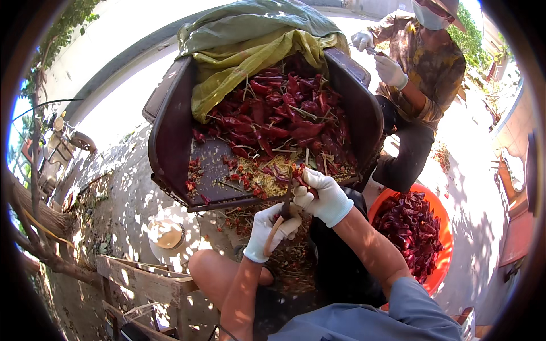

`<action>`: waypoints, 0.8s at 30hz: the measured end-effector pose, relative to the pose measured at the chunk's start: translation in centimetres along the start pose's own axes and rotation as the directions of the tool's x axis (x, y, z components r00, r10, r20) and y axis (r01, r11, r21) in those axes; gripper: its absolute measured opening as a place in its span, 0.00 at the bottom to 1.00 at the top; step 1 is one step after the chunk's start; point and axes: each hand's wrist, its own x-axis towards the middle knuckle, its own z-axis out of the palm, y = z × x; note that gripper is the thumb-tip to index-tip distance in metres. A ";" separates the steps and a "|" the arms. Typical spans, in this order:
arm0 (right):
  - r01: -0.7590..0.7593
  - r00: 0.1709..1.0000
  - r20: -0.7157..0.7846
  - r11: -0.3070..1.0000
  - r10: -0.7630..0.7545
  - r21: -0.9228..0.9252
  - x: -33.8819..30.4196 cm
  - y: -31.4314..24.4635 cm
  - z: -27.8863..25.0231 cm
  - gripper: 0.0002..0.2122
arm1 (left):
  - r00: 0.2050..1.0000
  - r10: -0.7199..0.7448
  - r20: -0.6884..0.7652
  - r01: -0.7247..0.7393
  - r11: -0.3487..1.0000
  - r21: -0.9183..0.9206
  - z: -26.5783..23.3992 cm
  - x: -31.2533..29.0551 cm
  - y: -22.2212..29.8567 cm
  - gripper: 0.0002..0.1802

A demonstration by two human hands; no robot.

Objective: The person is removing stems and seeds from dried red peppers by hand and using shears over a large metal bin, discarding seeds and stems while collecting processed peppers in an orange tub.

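My left hand, in a white glove, is closed round a pair of scissors with tan, looped handles. Their dark blades point up toward the cart bed. Close beside the blades, my right hand, also gloved in white, pinches a dried red chili pepper; the fingers partly cover it. Both hands are at the near edge of a dark metal cart bed. A heap of dried red chili peppers fills its far part, with loose yellow seeds and red scraps nearer me.
Green and yellow sacking drapes over the cart's far end. An orange tub of chili peppers stands at my right. Across the cart's right side, a masked person works with gloved hands. A wooden stool and a round pale container stand left.
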 end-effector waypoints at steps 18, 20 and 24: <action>0.122 0.867 -0.285 0.729 -0.409 -0.674 -0.8 -2.4 -3.1 0.15 | 0.797 0.248 -0.550 0.439 0.385 0.811 -8.8 4.6 2.1 0.21; 0.093 0.870 -0.284 0.700 -0.403 -0.708 -1.1 -2.5 -3.4 0.16 | 0.785 0.273 -0.555 0.535 0.151 0.831 -8.4 5.6 3.5 0.19; 0.039 0.874 -0.290 0.652 -0.389 -0.757 -0.8 -1.6 -2.1 0.15 | 0.794 0.464 -0.394 0.471 -0.060 0.880 -13.4 7.3 1.2 0.15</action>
